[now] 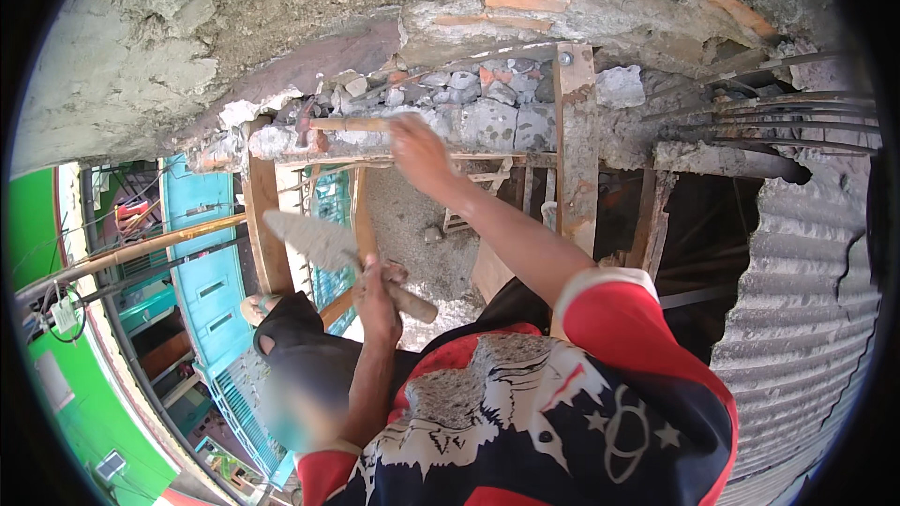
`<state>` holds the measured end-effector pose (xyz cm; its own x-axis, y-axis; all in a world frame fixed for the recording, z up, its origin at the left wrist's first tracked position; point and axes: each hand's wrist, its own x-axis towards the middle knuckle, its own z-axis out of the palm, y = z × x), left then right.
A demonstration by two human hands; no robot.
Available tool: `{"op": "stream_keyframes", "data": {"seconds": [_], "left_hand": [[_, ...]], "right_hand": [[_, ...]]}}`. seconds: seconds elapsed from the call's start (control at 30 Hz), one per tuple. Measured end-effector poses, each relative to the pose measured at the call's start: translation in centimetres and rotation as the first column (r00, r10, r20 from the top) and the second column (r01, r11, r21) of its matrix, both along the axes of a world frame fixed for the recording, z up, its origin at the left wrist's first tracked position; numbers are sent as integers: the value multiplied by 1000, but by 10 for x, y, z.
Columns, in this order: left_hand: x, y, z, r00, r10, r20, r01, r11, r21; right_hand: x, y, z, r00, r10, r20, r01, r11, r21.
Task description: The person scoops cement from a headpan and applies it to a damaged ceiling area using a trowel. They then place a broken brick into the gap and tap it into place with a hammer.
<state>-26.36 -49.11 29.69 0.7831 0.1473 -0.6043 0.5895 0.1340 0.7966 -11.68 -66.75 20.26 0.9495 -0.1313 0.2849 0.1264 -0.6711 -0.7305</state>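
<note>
A rubble-topped concrete ledge (487, 126) runs to both sides of the right hand (421, 148). The left hand (377, 306) grips a pointed masonry trowel (319, 242), blade ahead and left of it; the right grips a hammer (349, 124), its head leftward.

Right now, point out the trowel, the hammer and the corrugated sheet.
Trowel (317, 243): head view, on its blade.
Hammer (351, 124): head view, on its wooden handle.
Corrugated sheet (795, 309): head view, on its ridged surface.
</note>
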Motion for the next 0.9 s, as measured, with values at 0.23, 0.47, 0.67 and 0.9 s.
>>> {"op": "stream_keyframes", "data": {"seconds": [0.23, 0.47, 0.67, 0.9], "left_hand": [[-35, 61, 4, 972, 189, 143, -203, 974, 95], [-37, 64, -18, 979, 199, 51, -204, 969, 142], [-15, 44, -34, 997, 79, -14, -77, 991, 107], [-6, 33, -56, 995, -97, -26, 99, 989, 113]], "right_hand": [[115, 66, -92, 943, 160, -292, -296, 805, -515], [43, 36, 21, 685, 427, -590, -667, 693, -273], [-187, -114, 178, 877, 198, -437, -3, 913, 408], [-285, -214, 176, 677, -487, -552, 622, 779, 77]]}}
